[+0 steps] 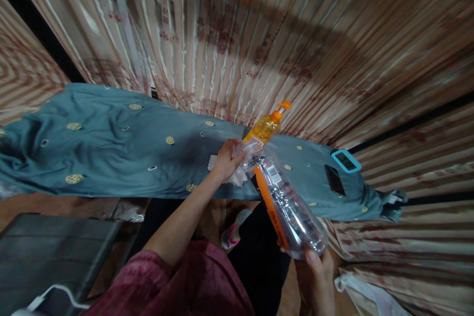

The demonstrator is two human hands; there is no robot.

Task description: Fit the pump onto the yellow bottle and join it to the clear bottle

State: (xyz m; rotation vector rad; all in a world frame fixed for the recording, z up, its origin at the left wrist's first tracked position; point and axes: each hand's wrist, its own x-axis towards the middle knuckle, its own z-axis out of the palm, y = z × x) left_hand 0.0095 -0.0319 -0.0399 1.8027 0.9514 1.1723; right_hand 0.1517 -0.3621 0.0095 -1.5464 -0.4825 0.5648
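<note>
My right hand (314, 269) grips the base of a large clear plastic bottle (291, 207) with an orange label strip and a barcode. The bottle is tilted, its narrow end pointing away from me toward the pump bottle. At that end my left hand (225, 160) is closed on a clear plastic piece (252, 147), whose exact shape I cannot make out. Just behind it is a pump bottle (264, 128) of yellow-orange liquid with an orange pump head, its lower part hidden. White tissue (237, 177) lies under my left hand.
A narrow table carries a blue-green patterned cloth (111, 143). Toward its right end lie a phone (335, 180) and a blue-framed digital clock (346, 161). Striped, printed curtains (229, 34) hang close behind. A dark grey box-like surface (55, 247) is at lower left.
</note>
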